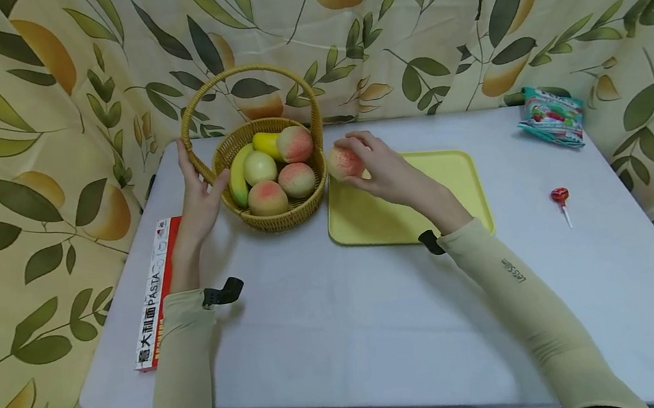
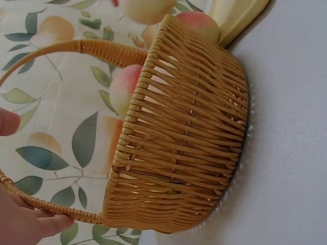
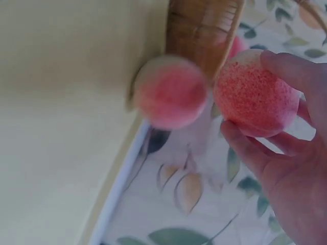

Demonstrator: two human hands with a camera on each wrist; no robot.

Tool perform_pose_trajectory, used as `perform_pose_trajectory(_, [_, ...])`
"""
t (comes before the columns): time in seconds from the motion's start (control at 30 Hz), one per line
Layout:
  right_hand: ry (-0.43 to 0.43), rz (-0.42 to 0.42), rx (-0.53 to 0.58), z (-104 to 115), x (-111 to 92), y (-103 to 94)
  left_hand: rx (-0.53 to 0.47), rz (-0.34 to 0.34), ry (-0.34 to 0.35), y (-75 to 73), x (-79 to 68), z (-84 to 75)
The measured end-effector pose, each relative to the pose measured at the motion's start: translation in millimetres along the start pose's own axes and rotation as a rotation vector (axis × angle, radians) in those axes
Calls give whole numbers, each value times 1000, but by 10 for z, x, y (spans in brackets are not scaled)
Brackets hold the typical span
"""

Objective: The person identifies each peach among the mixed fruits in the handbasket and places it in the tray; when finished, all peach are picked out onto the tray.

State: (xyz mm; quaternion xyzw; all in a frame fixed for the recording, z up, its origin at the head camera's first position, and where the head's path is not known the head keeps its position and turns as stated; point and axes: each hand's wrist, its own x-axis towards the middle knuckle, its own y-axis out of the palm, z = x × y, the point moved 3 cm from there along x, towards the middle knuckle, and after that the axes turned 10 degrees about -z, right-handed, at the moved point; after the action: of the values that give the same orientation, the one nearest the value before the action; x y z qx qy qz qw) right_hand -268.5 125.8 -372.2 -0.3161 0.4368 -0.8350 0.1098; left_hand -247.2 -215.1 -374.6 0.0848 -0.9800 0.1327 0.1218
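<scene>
A peach (image 1: pixel 343 163) is pinched in the right hand (image 1: pixel 386 170) above the yellow tray's (image 1: pixel 367 226) far left corner; another peach (image 3: pixel 171 97) shows near it. The left hand (image 1: pixel 198 207), thumb spread, touches the handle (image 1: pixel 244 70) of the basket (image 1: pixel 280 222), which holds three peaches (image 1: pixel 267 199), a banana (image 1: pixel 238 178), a yellow fruit (image 1: pixel 265 144) and a pale round fruit (image 1: pixel 260 169).

Pasta box (image 1: pixel 158 288): red and white, left table side.
Snack packet (image 1: pixel 553 118): teal, far right corner.
Lollipop (image 1: pixel 561 201): red head, white stick, nearer than packet.
</scene>
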Motion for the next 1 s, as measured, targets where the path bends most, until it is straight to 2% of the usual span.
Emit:
perform_pose_trajectory(0.23, [91, -20, -12, -302, -212, -114, 10, 5, -16, -6, 23, 16])
perform_pose_trajectory(0.43, [137, -17, -22, -490, -321, -145, 2, 11, -27, -4, 18, 2])
perform_pose_trajectory(0.73, [208, 4, -43, -727, -419, -150, 2, 5, -13, 9, 3, 19])
perform_pose_trajectory(1.0, [251, 40, -36, -854, -458, -122, -2, -6, 2, 5, 10, 35])
